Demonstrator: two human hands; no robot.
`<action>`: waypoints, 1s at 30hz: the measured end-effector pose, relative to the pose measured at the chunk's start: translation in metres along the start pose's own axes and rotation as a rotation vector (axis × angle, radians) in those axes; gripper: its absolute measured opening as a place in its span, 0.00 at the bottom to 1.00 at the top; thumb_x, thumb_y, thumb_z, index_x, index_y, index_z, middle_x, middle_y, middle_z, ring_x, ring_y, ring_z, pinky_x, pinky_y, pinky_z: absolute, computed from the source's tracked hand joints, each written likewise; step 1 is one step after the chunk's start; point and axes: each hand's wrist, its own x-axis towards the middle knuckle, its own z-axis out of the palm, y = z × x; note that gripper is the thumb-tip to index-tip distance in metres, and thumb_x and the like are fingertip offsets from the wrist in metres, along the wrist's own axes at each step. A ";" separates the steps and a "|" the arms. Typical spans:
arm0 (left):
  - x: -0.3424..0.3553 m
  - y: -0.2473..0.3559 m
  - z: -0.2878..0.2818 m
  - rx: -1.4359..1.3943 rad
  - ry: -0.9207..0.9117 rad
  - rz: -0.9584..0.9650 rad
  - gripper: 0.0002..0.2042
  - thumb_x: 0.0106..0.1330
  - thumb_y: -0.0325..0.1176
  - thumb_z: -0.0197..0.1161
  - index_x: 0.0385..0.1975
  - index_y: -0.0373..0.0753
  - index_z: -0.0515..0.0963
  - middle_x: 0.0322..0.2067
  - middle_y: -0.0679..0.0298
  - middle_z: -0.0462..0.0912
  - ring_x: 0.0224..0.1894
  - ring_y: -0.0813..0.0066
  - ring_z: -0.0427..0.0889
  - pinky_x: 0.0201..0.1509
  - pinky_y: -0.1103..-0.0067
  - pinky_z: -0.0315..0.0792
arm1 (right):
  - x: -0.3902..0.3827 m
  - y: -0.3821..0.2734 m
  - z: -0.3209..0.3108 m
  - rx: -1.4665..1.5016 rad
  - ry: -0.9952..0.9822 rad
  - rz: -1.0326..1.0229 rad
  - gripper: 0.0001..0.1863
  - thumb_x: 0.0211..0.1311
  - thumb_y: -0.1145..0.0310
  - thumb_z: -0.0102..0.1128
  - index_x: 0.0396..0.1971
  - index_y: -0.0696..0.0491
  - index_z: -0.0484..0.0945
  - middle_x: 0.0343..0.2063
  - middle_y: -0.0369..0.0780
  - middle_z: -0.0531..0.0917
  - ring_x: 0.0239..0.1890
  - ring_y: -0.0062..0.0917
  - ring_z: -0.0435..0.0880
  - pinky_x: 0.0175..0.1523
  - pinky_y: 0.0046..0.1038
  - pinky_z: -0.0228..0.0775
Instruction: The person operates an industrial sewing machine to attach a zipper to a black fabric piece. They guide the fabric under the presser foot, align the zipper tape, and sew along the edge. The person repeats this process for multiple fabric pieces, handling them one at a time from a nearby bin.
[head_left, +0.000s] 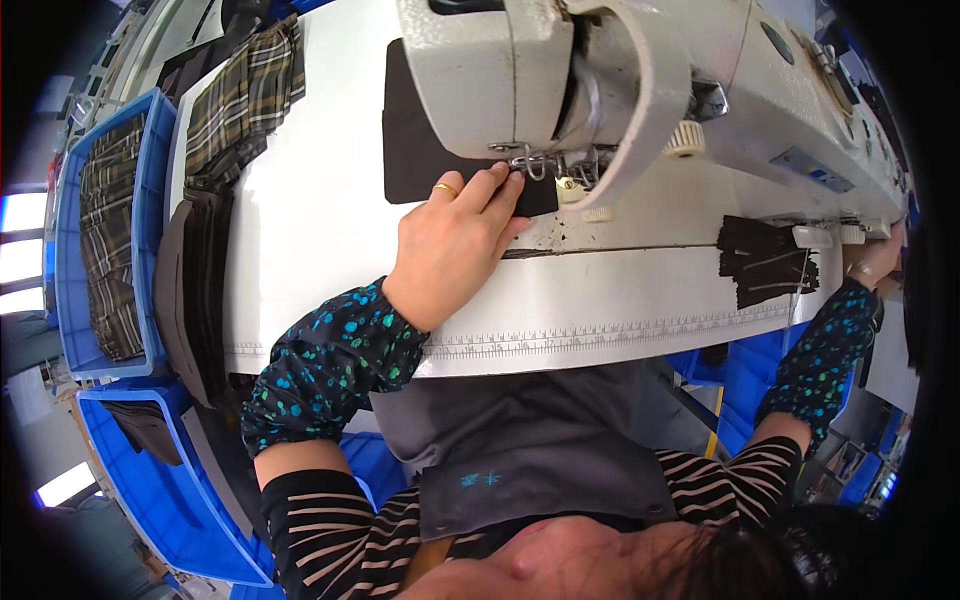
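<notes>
A piece of dark brown cloth (412, 150) lies under the head of a white sewing machine (485, 85). My left hand (450, 235), with a gold ring on one finger, rests on the cloth's near edge. Its fingers are stretched out and press down beside the presser foot (535, 165). At the far right end of the machine, my right hand (880, 257) reaches around the machine's side. Its fingers are hidden there, so its hold cannot be seen. Near my right sleeve lies a bunch of small black cloth strips (760, 262).
Plaid cloth pieces (245, 100) and a stack of dark cloth pieces (190, 290) line the table's left side. Beyond them stands a blue crate (150, 230) of plaid pieces. Below it is another blue crate (160, 490). A printed ruler (560, 338) runs along the front edge.
</notes>
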 end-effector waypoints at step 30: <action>0.017 0.033 0.018 0.094 -0.090 0.061 0.32 0.65 0.57 0.68 0.58 0.34 0.80 0.31 0.63 0.87 0.20 0.66 0.82 0.24 0.73 0.77 | -0.045 0.014 0.020 -0.317 0.035 -0.284 0.19 0.76 0.65 0.53 0.59 0.57 0.79 0.54 0.40 0.84 0.56 0.29 0.83 0.63 0.31 0.73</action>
